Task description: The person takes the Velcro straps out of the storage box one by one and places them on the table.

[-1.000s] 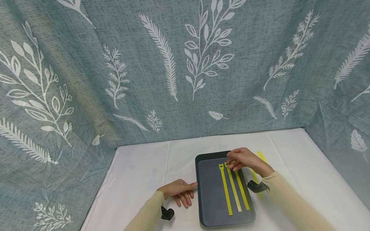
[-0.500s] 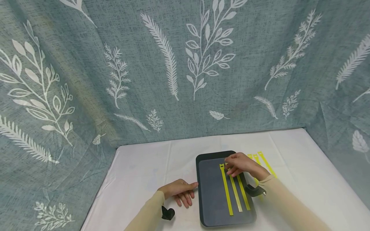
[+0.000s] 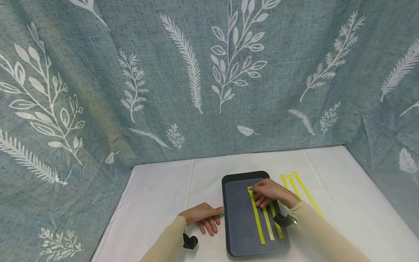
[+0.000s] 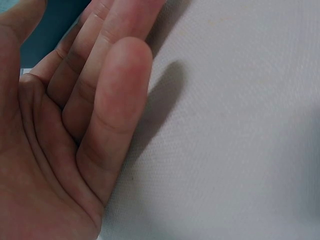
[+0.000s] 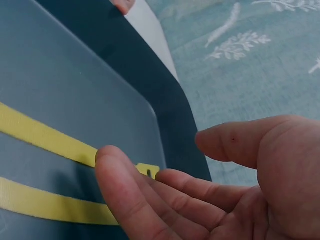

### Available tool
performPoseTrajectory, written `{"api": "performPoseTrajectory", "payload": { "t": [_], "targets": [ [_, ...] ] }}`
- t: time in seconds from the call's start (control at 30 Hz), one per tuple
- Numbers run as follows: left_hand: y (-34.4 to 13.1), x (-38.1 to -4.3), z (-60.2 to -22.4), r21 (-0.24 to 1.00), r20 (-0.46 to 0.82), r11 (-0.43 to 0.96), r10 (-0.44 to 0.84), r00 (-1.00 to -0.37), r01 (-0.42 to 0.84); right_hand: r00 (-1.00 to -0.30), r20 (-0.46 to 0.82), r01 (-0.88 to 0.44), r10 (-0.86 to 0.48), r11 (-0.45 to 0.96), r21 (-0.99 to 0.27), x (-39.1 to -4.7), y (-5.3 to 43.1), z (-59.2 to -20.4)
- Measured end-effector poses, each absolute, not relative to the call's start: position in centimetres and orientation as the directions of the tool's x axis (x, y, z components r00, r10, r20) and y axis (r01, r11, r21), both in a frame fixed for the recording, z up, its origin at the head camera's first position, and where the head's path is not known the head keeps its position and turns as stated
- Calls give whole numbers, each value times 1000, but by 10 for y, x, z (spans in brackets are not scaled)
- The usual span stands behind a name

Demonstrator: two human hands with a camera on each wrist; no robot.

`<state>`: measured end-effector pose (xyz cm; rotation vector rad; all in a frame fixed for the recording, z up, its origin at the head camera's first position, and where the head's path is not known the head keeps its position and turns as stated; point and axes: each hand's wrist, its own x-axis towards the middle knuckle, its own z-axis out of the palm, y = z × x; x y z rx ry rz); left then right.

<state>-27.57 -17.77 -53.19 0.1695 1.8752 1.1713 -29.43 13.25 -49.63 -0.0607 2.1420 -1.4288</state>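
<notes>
A dark grey tray (image 3: 237,225) lies on the white-covered table. In it are three yellow hook-and-loop cable ties, side by side lengthwise. My right hand (image 3: 271,193) is over the tray's far half, its fingertips at the slotted head of the leftmost cable tie (image 3: 257,220). In the right wrist view, thumb and fingers (image 5: 187,192) stand apart, and a fingertip seems to touch that head. The hand hides the upper ends of the middle cable tie (image 3: 269,225) and right cable tie (image 3: 276,222). My left hand (image 3: 203,216) rests beside the tray, thumb at its left rim, fingers loose.
Several more yellow cable ties (image 3: 307,193) lie on the white tablecloth (image 3: 157,196) right of the tray, partly behind the right forearm. A blue-green curtain with white leaf prints (image 3: 196,138) hangs behind and beside the table.
My right hand has moved left and nearer, from the middle cable tie to the leftmost one. The leftmost tie's head has shifted slightly left. My left hand and the tray stay put.
</notes>
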Motion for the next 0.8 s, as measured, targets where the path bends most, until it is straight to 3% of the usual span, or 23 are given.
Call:
{"api": "performPoseTrajectory", "payload": {
  "t": [0.8],
  "targets": [
    [-177,-275,-532,777,-611,542,528,-589,-321,-835,-440,234,-330,511,-827,-288,119,-501]
  ]
}}
